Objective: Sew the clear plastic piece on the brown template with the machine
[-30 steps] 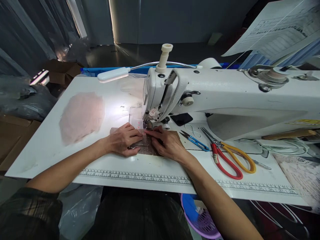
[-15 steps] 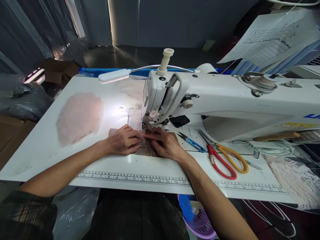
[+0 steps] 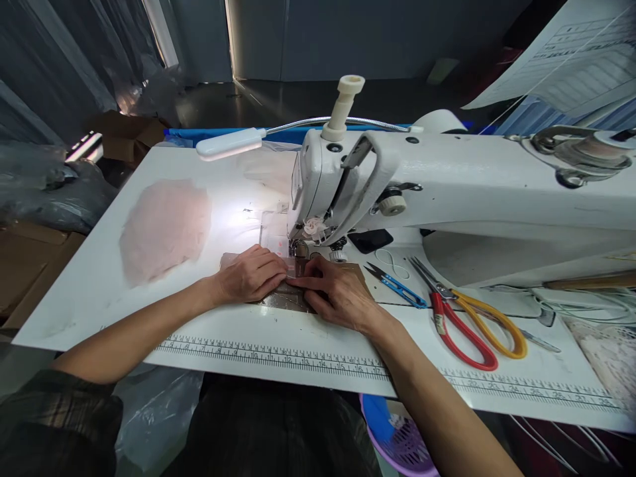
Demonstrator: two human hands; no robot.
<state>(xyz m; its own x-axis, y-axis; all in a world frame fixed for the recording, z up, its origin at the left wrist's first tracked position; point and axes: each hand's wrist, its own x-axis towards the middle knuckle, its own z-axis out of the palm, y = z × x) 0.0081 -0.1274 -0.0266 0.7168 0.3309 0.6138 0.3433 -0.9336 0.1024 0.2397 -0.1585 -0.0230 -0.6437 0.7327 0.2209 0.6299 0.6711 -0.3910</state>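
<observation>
A white sewing machine stands on a white table. Just in front of its presser foot lies a small sheer brownish fabric piece. My left hand lies on the fabric's left side, fingers curled and pressed down on it. My right hand presses the fabric's right side, forefinger stretched toward the foot. The fingertips of both hands nearly meet at the needle.
A pile of pale pink fabric lies at the left. Blue thread snips and red-and-yellow scissors lie right of my hands. A gooseneck lamp lights the needle area. A ruler strip runs along the front edge; a purple basket sits below.
My hands have crept slightly forward toward the presser foot with the fabric. The camera view has shifted a little; the other things stay put.
</observation>
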